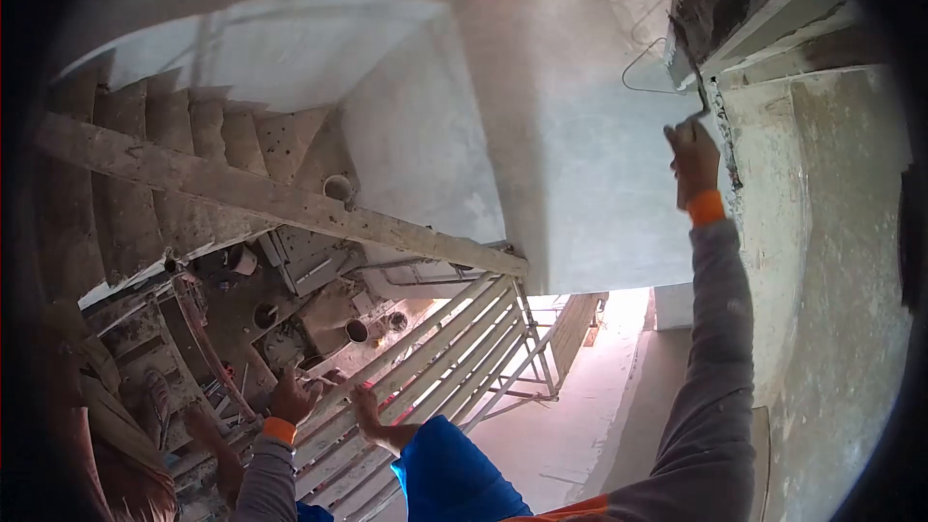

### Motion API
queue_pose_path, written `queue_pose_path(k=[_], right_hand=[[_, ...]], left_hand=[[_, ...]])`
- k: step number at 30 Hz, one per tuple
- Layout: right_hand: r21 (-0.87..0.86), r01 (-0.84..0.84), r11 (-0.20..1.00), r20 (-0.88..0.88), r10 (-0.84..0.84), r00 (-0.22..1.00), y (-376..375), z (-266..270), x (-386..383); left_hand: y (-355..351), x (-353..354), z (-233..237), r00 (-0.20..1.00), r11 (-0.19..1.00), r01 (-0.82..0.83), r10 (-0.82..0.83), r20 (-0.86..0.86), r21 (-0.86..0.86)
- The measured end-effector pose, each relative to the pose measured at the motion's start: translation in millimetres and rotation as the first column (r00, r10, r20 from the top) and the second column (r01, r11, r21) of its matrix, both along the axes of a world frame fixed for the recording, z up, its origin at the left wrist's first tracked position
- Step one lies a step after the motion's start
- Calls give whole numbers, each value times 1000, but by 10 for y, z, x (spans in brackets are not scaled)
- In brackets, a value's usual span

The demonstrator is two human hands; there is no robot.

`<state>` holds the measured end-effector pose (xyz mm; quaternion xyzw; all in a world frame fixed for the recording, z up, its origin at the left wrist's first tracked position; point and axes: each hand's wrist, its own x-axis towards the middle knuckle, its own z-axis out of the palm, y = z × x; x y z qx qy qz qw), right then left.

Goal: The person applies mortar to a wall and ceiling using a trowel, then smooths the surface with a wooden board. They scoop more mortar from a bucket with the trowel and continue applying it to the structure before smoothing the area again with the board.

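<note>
My right hand is raised at the upper right, closed around the end of a thin dark trowel-like tool with a bent neck. The tool reaches up to the rough lower edge of a concrete beam, next to a wall corner. How wide its blade is cannot be made out. My left hand is low at the left, over the slatted platform. Its fingers look spread apart, and I see nothing clearly held in them. My bare foot rests on the slats beside it.
A long plank runs diagonally in front of concrete stairs. Buckets and debris lie on the floor far below. A bent wire sticks out by the beam. A metal frame stands at the platform's end.
</note>
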<state>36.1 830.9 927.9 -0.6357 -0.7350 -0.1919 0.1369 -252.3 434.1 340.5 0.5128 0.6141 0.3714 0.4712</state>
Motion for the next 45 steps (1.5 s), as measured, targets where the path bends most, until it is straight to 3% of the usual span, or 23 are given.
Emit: queue_pose_path(k=[2,4,7,10,14,15,19,22,25,28,31,34,37,38,40,44,45], right_hand=[[-63,127,990,-277,-139,951,216,261,-134],[-99,129,987,-397,-158,904,183,462,-232],[1,103,995,-389,-95,916,-74,328,-75],[35,18,999,-392,-3,920,-250,92,220],[17,62,998,-130,-59,990,-115,102,301],[-20,111,994,-178,-112,978,-98,143,106],[-10,-69,998,-303,63,951,-140,227,-408],[25,-88,996,-310,91,946,-217,243,-571],[-61,9,998,-384,-31,923,-52,372,-347],[-14,115,993,-282,-114,953,192,387,-67],[-62,241,968,-290,-249,924,398,396,51],[141,258,956,176,-280,944,718,459,484],[273,96,957,580,-243,777,701,542,555],[284,125,951,490,-256,833,667,573,525],[288,192,938,287,-276,917,114,336,-412],[381,-148,913,271,43,962,-188,235,-786],[352,-98,931,224,18,974,-383,226,-984]], left_hand=[[-23,18,10,999,1000,11,-11,-40,1],[50,-4,177,1000,1000,26,-26,-10,-13],[53,53,63,997,993,68,-64,-49,94],[54,32,87,999,998,-15,12,50,58],[98,5,199,999,999,21,-22,38,42],[108,6,214,999,999,24,-25,37,44],[109,-2,238,999,997,13,-10,-36,72],[91,-6,179,998,1000,11,-10,67,-10],[45,17,70,999,998,-5,8,-42,70],[-10,46,-38,999,998,-38,40,-30,51],[0,23,43,1000,1000,-11,11,28,26],[31,35,158,999,998,-9,12,-48,70],[27,54,102,998,1000,19,-18,-53,19],[50,70,81,999,999,19,-18,-38,29],[75,66,44,1000,999,26,-25,-19,43],[70,38,-15,988,993,-32,49,-147,117],[32,22,-123,988,996,-29,41,-151,83]])
